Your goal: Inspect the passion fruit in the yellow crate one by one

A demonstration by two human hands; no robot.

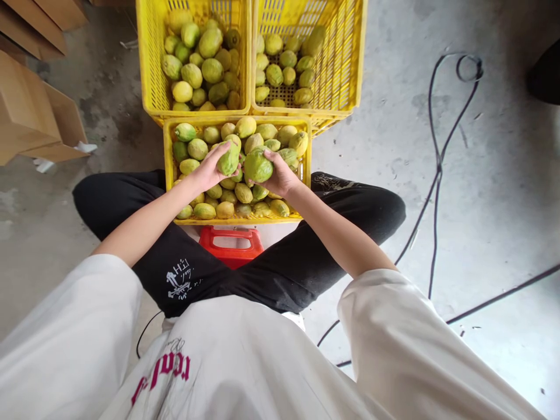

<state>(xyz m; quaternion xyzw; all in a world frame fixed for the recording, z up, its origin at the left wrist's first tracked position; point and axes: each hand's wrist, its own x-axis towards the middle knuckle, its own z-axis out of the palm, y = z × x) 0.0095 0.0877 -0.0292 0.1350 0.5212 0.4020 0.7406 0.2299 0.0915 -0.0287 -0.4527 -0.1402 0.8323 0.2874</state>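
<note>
Concrete floor (389,134): grey, stained.
Left hand (213,168): curled round green fruit (228,161) over near crate (168,153), apparently steadying it.
Right hand (280,175): clasping second fruit (259,165), 3 o'clock of first, likewise.
Near crate: between knees (380,207), presumably for reach.
Far crates (151,70): 11 and 1 o'clock.

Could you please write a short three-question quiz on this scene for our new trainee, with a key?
1. True or false: the left hand and the right hand each hold a green fruit.

2. Which of these lies on the floor to the person's right?
A. a cardboard box
B. a black cable
C. a red bucket

3. Fill in the missing colour: the crate directly beneath the hands is ____.

Key:
1. True
2. B
3. yellow
</note>
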